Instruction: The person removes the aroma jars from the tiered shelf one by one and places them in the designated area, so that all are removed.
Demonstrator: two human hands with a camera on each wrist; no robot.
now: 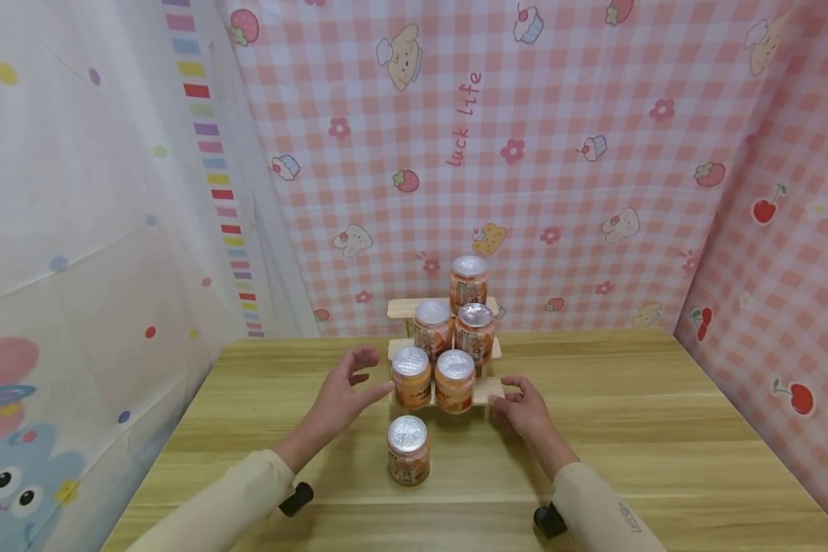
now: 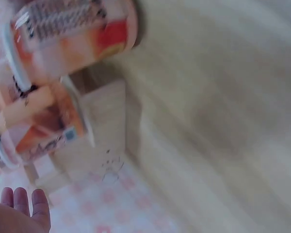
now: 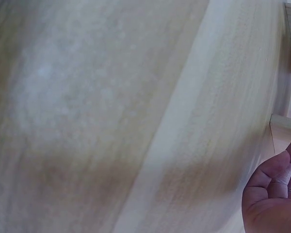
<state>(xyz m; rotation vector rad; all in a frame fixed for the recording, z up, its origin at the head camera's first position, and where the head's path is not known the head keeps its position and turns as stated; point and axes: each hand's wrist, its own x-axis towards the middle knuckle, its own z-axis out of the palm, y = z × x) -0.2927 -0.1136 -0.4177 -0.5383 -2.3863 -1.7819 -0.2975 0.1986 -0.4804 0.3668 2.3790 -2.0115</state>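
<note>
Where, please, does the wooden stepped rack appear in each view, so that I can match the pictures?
Head: the wooden stepped rack is below centre, slightly right, bearing five cans.
Left wrist: the rack is left of centre, partly hidden by cans.
Right wrist: the rack is cut off at the right edge, above the right hand.
Shared landmark: the wood-grained tabletop.

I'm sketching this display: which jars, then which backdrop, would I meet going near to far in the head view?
Lone jar on the tabletop → bottom-tier left jar, bottom-tier right jar alongside → middle-tier left jar, middle-tier right jar alongside → top-tier jar → pink gingham curtain.
</note>
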